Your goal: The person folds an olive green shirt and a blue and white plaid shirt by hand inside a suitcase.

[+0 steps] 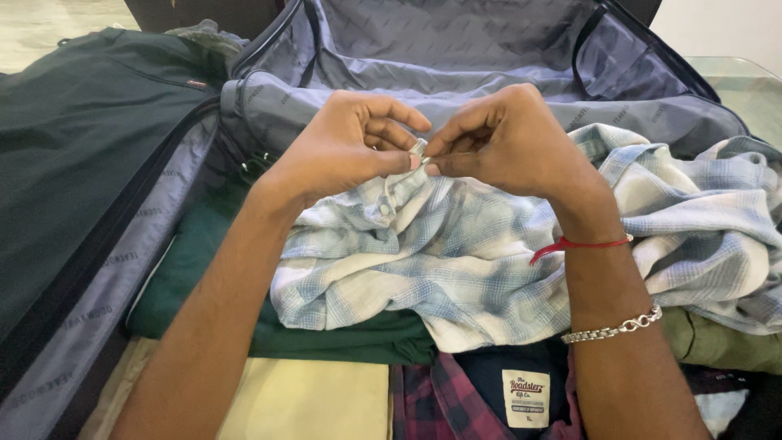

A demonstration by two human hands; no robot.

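Observation:
A crumpled light blue and white plaid shirt lies on a pile of clothes in front of an open suitcase. My left hand and my right hand meet above the shirt. Both pinch the same small bit of its buttoned front edge between thumb and fingers. A red thread and a silver chain bracelet circle my right wrist.
Under the shirt lie a dark green garment, a cream cloth, a red and navy plaid shirt with a white neck label and an olive garment. The suitcase's grey-lined lid lies open at the left.

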